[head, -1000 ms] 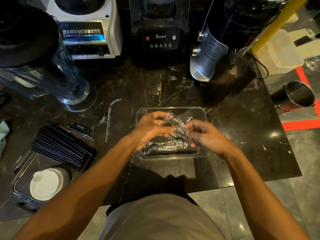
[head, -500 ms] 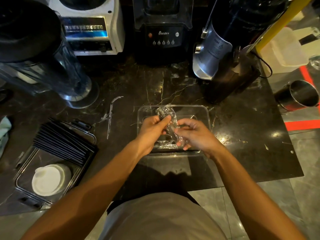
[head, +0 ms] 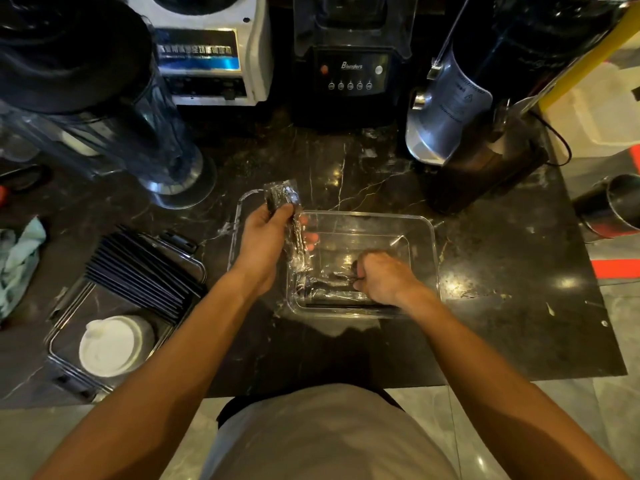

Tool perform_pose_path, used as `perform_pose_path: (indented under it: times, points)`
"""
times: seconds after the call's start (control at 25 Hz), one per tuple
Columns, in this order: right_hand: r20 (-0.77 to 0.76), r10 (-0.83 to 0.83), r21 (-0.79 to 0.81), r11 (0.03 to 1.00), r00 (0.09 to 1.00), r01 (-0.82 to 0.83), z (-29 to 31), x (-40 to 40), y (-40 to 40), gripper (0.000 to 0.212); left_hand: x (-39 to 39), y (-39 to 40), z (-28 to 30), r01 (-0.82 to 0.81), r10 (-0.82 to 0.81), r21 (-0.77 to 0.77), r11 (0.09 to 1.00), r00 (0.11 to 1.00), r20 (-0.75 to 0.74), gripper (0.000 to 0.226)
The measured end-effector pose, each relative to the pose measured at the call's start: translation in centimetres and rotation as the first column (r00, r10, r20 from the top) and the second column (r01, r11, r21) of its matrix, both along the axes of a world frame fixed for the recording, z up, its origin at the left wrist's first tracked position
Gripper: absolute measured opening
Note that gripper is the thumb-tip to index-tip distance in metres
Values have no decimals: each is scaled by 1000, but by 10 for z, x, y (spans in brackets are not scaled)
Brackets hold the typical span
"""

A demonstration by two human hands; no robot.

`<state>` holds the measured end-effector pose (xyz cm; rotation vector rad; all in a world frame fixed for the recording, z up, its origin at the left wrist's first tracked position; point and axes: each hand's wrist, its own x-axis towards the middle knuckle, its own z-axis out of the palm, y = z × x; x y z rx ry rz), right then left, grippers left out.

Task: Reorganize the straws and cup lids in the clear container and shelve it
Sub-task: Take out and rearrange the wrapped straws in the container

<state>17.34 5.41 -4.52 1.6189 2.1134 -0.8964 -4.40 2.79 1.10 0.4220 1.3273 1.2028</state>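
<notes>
A clear rectangular container [head: 424,237] sits on the dark marble counter in front of me. My left hand [head: 265,242] is shut on a bundle of plastic-wrapped black straws [head: 284,197], held over the container's left rim. My right hand [head: 382,277] reaches into the container's near side, fingers closed on more wrapped straws [head: 329,287] lying on its floor. To the left, a wire-framed tray [head: 64,318] holds a row of black straws [head: 138,268] and a stack of white cup lids [head: 112,344].
A white machine [head: 211,50], a black blender base [head: 349,74] and a metal grinder [head: 453,109] line the back. A large blender jar [head: 104,109] stands at the left. A steel cup [head: 616,206] lies at the right, and a teal cloth [head: 19,261] at the far left.
My left hand has carried a straw bundle up and left to the container's rim. My right hand has dropped into the container onto the remaining wrapped straws.
</notes>
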Motion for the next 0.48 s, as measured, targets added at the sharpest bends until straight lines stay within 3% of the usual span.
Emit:
perform_pose_path:
  times: [0.08,0.2,0.36,0.48]
  points:
    - [-89,-73,-86,994,993,66,3,6,5,10,-6,-2,-2,-19,19,5,1000,999,45,17]
    - [-306,-329,-287,926,893,243,13,19,9,7,-6,-7,-4,10,-11,18,1000,998,63,13]
    - [-458,-604,-483,785,652,388,31,36,16,17,8,-4,-8,182,-182,7,983,981,-65,18]
    - [-557,-668,-546,742,493,388,45,45,19,17,24,-2,-7,279,-282,-49,959,957,-69,17]
